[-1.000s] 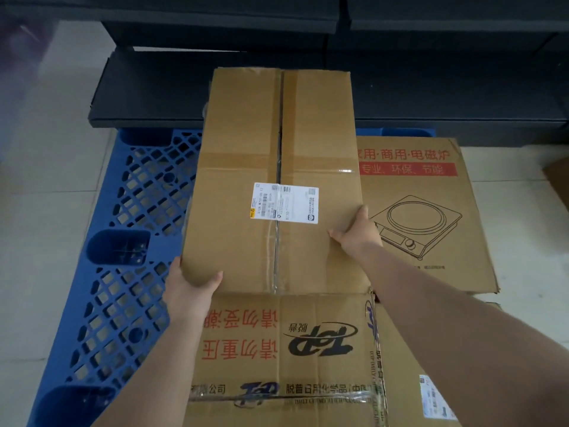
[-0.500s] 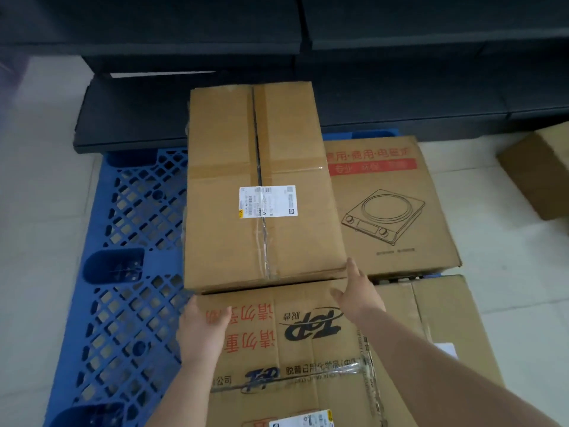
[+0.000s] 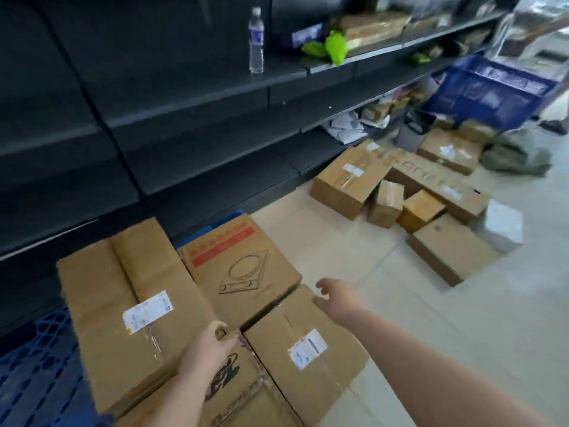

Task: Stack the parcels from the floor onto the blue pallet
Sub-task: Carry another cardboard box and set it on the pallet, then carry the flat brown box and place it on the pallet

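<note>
While my left hand (image 3: 209,349) rested, fingers curled, on the printed cardboard box (image 3: 234,383), my right hand (image 3: 337,298) hung loose and holding nothing above the taped parcel (image 3: 304,359). Matte brown cartons covered the latticed blue pallet (image 3: 34,365); more parcels (image 3: 431,192) lay scattered on the glossy tiled floor (image 3: 338,241).

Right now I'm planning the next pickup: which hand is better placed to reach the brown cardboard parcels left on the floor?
Right. The right hand is free, stretched toward the brown cardboard floor parcels; the left hand rests on the stack.
</note>
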